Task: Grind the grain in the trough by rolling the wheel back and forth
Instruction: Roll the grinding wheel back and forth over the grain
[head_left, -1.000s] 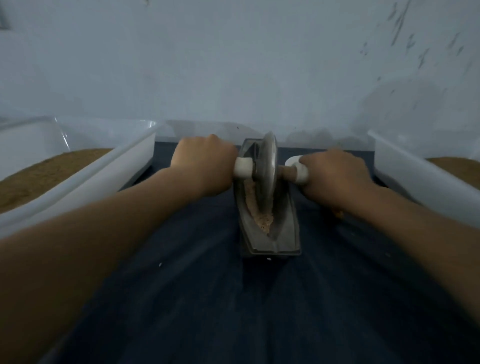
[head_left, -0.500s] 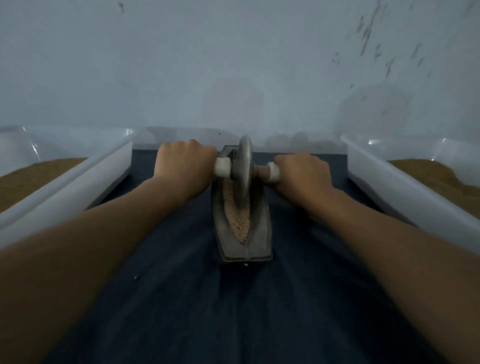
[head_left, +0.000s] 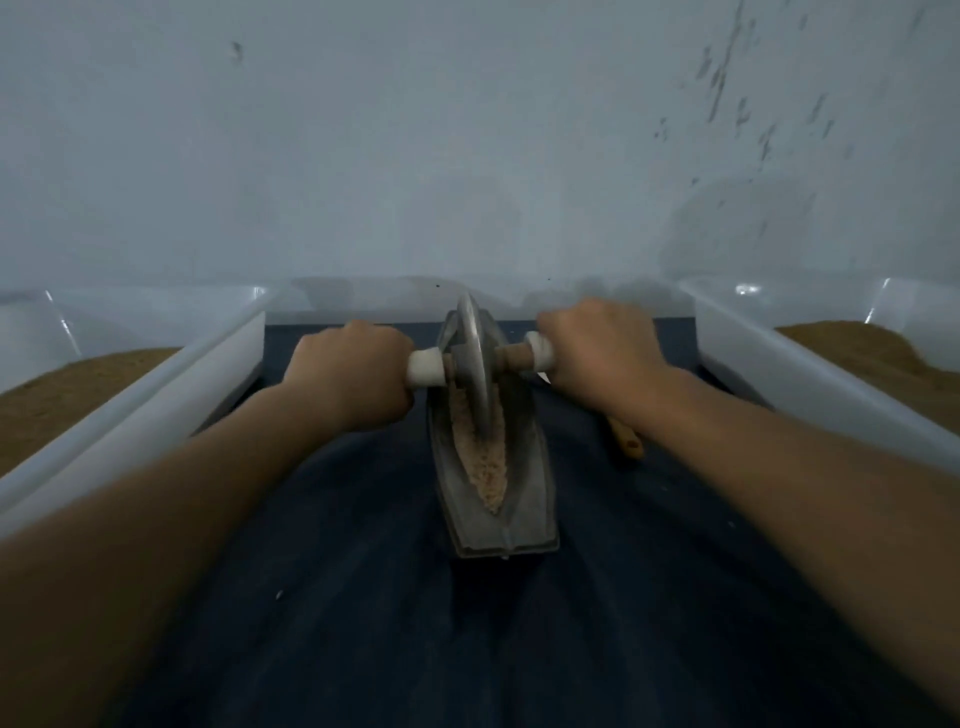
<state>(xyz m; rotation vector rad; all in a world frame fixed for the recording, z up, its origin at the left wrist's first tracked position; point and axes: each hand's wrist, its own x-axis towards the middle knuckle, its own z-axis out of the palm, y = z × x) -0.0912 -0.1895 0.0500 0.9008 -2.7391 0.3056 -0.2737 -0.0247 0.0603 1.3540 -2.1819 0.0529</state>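
— Where's the grain (head_left: 483, 462)?
— Heaped along the trough (head_left: 530, 499) on the mat (head_left: 363, 597). The wheel (head_left: 475, 364) stands upright near the far end.
— Hands?
— Left hand (head_left: 353, 374) and right hand (head_left: 597, 348) each grip an axle end, likely to keep the push even.

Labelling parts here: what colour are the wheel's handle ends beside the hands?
White handle ends on a brown axle; head view.
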